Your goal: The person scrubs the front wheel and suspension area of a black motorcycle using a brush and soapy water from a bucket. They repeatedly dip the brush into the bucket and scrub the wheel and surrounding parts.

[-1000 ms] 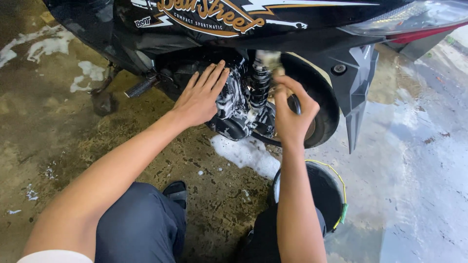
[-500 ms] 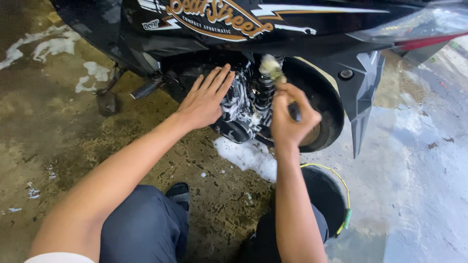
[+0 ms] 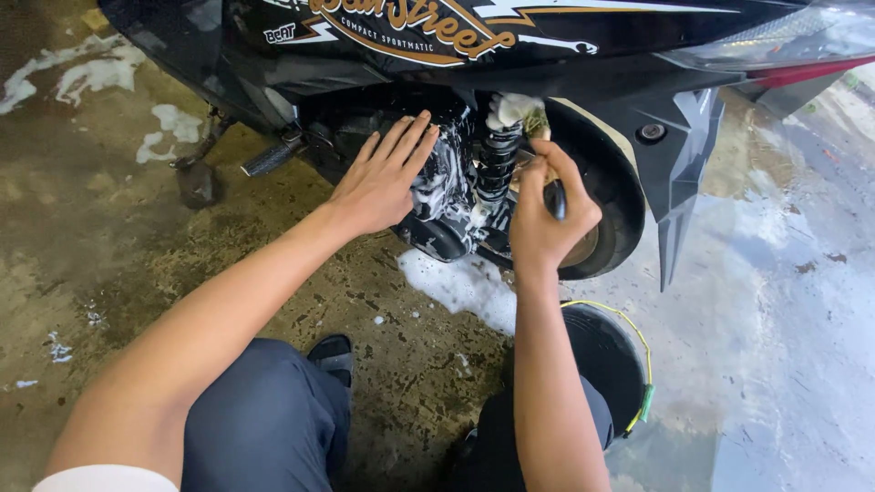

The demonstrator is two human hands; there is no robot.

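Note:
A black scooter (image 3: 547, 46) with orange lettering stands in front of me on wet concrete. My left hand (image 3: 383, 178) lies flat, fingers spread, on the soapy engine casing (image 3: 442, 182). My right hand (image 3: 547, 214) grips the dark handle of a brush, whose foamy bristle head (image 3: 515, 111) sits against the top of the black coil shock absorber (image 3: 497, 164). The rear wheel (image 3: 606, 196) is right behind my right hand.
A black bucket (image 3: 606, 364) with a yellow-green rim stands by my right knee. White foam (image 3: 460, 282) lies on the ground under the engine, more foam patches (image 3: 91, 73) at the far left. A footpeg (image 3: 269, 157) and stand (image 3: 196, 178) stick out on the left.
My right hand has raised the brush from the engine side up to the top of the shock absorber. My left hand has stayed on the engine casing.

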